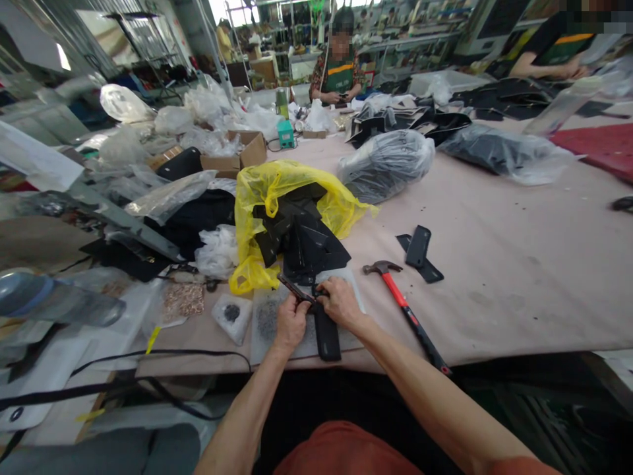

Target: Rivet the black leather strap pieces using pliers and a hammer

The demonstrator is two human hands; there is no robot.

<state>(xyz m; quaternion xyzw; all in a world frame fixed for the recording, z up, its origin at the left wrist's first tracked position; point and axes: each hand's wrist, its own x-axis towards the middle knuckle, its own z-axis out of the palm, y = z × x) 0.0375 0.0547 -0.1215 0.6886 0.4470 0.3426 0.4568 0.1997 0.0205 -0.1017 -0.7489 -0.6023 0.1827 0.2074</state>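
Red shirt nearest. Left hand: thumb and fingers clamped on a slim dark strip. Right hand: fingers bent at the upper end of the black piece, which lies on the pale board; cannot tell if they pinch it. Two pieces lie crossed beyond the hammer, perhaps done. Many dark parts fill the yellow bag; judged early, most left.
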